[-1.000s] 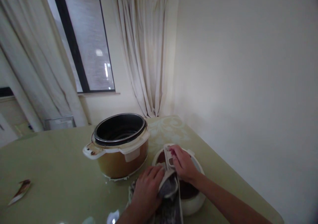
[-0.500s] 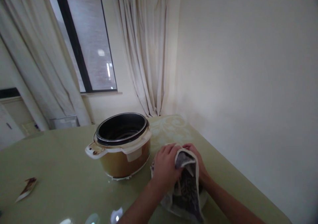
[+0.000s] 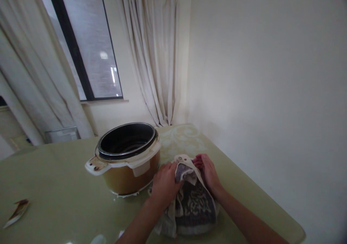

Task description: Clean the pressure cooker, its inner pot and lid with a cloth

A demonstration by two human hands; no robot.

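My left hand [image 3: 166, 182] is closed on a dark patterned cloth [image 3: 197, 204] with pale edging, pressing a fold of it down. The cloth is draped over what looks like a cooker lid [image 3: 181, 158], whose white rim with a small red dot shows at the far side. My right hand [image 3: 209, 173] curls round the lid's far right edge, fingertips partly hidden. Just left of my hands stands a gold-brown electric cooker [image 3: 123, 181] with a white stained collar and a black inner pot [image 3: 130, 141]. It has no lid on.
A white, brown-stained piece [image 3: 16, 213] lies on the greenish glossy table [image 3: 62, 186] at the left. A plain wall [image 3: 260, 92] runs along the table's right side. Behind are a window [image 3: 89, 42] and pale curtains [image 3: 151, 56].
The cloth now lies more spread out, showing more of its pattern. The white rim with the red dot has come into sight. My hands have moved slightly apart; the view has shifted a little right.
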